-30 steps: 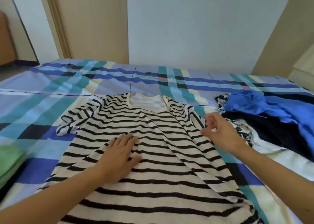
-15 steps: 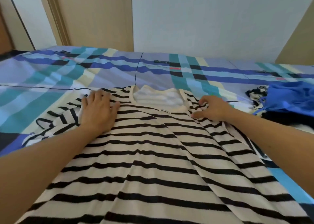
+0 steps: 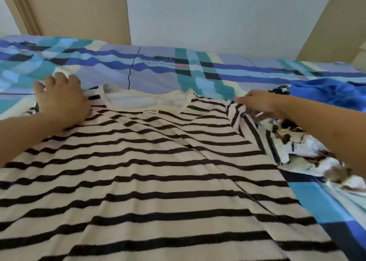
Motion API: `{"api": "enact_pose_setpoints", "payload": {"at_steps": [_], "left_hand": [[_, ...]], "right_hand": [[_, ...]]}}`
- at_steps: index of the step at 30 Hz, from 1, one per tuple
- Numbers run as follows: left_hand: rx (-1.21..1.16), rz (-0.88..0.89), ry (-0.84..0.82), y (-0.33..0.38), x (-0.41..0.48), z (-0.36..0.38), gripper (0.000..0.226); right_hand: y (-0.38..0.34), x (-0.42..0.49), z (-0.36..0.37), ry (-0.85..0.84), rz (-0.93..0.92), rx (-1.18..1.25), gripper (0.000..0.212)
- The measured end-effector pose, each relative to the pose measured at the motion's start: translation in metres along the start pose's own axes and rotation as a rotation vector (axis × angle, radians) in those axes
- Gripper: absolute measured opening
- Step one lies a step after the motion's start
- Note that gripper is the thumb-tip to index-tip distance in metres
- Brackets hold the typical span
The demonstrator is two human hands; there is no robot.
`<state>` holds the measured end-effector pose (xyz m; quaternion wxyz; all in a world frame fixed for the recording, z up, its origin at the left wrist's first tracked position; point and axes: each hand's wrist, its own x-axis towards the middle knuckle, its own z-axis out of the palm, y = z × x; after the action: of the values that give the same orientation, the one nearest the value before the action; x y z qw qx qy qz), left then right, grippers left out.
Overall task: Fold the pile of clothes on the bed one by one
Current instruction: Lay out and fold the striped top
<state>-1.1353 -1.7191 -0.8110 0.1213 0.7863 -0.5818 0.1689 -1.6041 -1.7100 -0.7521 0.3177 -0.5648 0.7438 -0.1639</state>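
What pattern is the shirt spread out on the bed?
Cream with dark horizontal stripes, clearest in the head view.

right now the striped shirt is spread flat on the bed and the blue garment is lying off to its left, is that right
Not quite. The head view shows the striped shirt spread flat on the bed, but the blue garment lies off to its right, beyond the right hand, not to its left.

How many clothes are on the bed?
3 show: the striped shirt spread flat in the middle, a blue garment far right, and a white patterned garment beside it. More may be hidden beneath or outside the view.
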Motion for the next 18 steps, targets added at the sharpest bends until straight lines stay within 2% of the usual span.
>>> {"api": "enact_pose_setpoints", "payload": {"at_steps": [3, 5, 7, 9, 11, 12, 15, 18], "left_hand": [[-0.208, 0.223, 0.054, 0.054, -0.043, -0.027, 0.049], [-0.392, 0.392, -0.046, 0.102, -0.083, -0.050, 0.046], [-0.536, 0.512, -0.166, 0.148, -0.122, -0.067, 0.046], [-0.590, 0.597, -0.245, 0.186, -0.151, -0.075, 0.050], [-0.609, 0.632, -0.312, 0.210, -0.168, -0.075, 0.054], [-0.613, 0.633, -0.340, 0.218, -0.172, -0.073, 0.056], [-0.605, 0.627, -0.376, 0.229, -0.176, -0.071, 0.062], [-0.589, 0.606, -0.319, 0.231, -0.178, -0.068, 0.073]], "right_hand": [[0.006, -0.024, -0.014, -0.247, 0.072, -0.066, 0.062], [0.011, -0.041, -0.021, -0.325, 0.071, -0.217, 0.066], [0.014, -0.050, -0.024, -0.306, 0.055, -0.329, 0.069], [0.017, -0.052, -0.032, -0.260, 0.069, -0.262, 0.055], [0.020, -0.051, -0.044, -0.184, 0.106, -0.095, 0.019], [0.021, -0.053, -0.053, -0.107, 0.129, -0.052, 0.010], [0.033, -0.054, -0.081, 0.163, 0.175, 0.071, 0.022], [0.050, -0.053, -0.097, 0.385, 0.237, 0.260, 0.008]]}}
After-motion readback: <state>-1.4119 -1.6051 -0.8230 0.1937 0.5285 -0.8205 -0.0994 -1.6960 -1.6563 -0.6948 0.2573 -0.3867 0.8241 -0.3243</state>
